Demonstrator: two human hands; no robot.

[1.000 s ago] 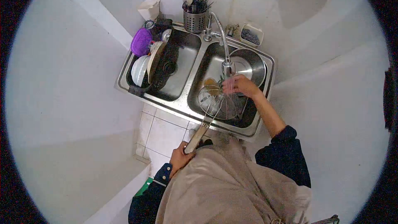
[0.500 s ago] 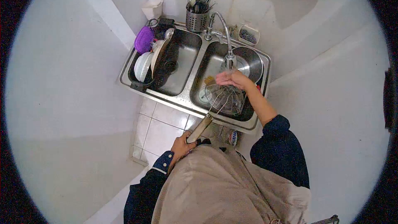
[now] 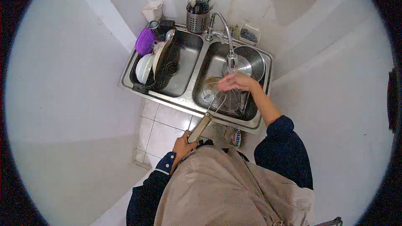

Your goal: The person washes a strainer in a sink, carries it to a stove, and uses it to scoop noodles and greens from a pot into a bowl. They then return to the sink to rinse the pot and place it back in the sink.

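Note:
My left hand (image 3: 183,145) grips the long flat handle of a wire skimmer (image 3: 200,127), close to my apron at the sink's front edge. Its round wire basket lies over the right basin (image 3: 209,65), partly covered by my other hand. My right hand (image 3: 236,82) is just above the basket and below the faucet head (image 3: 232,60), fingers stretched out to the left and slightly smeared. Behind that hand, a large metal pot (image 3: 260,65) sits in the same basin.
In the left basin, a dark pan (image 3: 165,56) leans beside white bowls (image 3: 143,68). A purple container (image 3: 145,42) stands at its left rim. Behind the sink are a perforated cutlery holder (image 3: 197,22) and a small tub of scouring pads (image 3: 249,35). A labelled can (image 3: 237,138) stands below.
The skimmer has shifted slightly left, its basket now more under my right hand. My right hand stays below the faucet, and my left hand keeps its hold on the handle.

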